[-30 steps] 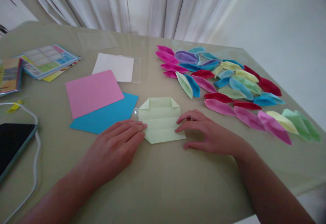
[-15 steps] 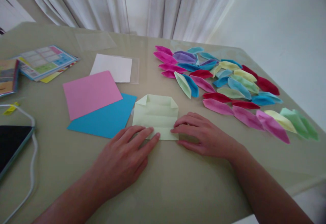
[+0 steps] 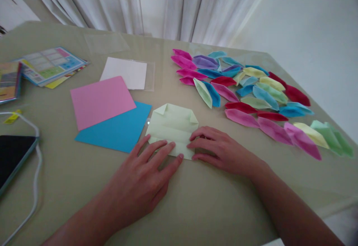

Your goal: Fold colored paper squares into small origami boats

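A pale green sheet of paper (image 3: pixel 173 127) lies on the table in front of me, creased across, with its two far corners folded inward. My left hand (image 3: pixel 151 167) is spread over its near left part, fingertips pressing on the paper and thumb near the close edge. My right hand (image 3: pixel 216 147) rests at the right edge, fingers apart and slightly bent, tips touching the paper. The thumb of that hand is by the near right corner. Part of the sheet's left side is hidden under my left fingers.
Left of the sheet, a pink sheet (image 3: pixel 102 102) overlaps a blue sheet (image 3: pixel 117 130). Behind them lies white paper (image 3: pixel 125 73) with a clear sleeve. Several folded paper pieces (image 3: pixel 263 95) in many colours spread across the right. A dark-screened device (image 3: pixel 15 156) and white cable (image 3: pixel 37 171) are far left.
The pale green sheet has turned slightly, its near right corner now closer to me. My left hand has shifted a little right and its fingers are more spread. The view has moved slightly.
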The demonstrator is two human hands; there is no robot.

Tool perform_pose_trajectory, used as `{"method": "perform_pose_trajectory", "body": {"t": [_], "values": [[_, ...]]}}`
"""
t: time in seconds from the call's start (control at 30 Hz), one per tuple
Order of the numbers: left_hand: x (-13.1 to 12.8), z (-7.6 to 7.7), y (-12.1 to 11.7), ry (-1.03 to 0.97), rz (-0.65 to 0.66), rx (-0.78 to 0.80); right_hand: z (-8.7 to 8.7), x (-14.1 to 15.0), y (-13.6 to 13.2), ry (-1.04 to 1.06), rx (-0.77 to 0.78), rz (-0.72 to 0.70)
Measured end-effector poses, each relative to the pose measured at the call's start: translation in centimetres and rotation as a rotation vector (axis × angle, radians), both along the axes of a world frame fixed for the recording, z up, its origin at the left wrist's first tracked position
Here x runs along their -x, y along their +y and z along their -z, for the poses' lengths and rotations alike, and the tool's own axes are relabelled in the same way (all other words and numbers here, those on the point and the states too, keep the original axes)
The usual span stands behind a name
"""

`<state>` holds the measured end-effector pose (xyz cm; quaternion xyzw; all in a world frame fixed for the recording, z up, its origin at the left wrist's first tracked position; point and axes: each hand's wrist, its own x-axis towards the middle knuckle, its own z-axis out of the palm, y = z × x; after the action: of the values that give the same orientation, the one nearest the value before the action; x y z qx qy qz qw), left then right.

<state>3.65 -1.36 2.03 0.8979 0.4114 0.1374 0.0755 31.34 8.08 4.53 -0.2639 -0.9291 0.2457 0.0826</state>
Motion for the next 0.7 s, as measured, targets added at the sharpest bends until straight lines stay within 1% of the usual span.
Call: {"method": "perform_pose_trajectory", "body": {"t": [0.1, 0.2, 0.27, 0.4, 0.53, 0.6, 0.7], "values": [[-0.4, 0.1, -0.3, 0.013, -0.009, -0.017, 0.1, 0.2, -0.1, 0.018, -0.006, 0.02], [-0.7, 0.2, -0.7, 0.012, -0.023, -0.048, 0.5, 0.6, -0.4, 0.05, -0.044, 0.045], [-0.9, 0.3, -0.8, 0.014, -0.026, -0.064, 0.8, 0.9, -0.6, 0.082, -0.041, 0.052], [-0.8, 0.3, -0.8, 0.026, -0.011, -0.074, 0.7, 0.9, -0.8, 0.146, 0.055, 0.028], [-0.6, 0.3, -0.6, -0.003, 0.002, -0.071, -0.1, 0.2, -0.4, 0.122, 0.181, 0.012], [-0.6, 0.2, -0.5, -0.019, 0.002, -0.068, -0.5, 0.0, -0.1, 0.108, 0.205, 0.019], [-0.4, 0.1, -0.2, -0.039, -0.013, -0.058, -0.5, -0.1, 0.1, 0.092, 0.184, 0.012]]}}
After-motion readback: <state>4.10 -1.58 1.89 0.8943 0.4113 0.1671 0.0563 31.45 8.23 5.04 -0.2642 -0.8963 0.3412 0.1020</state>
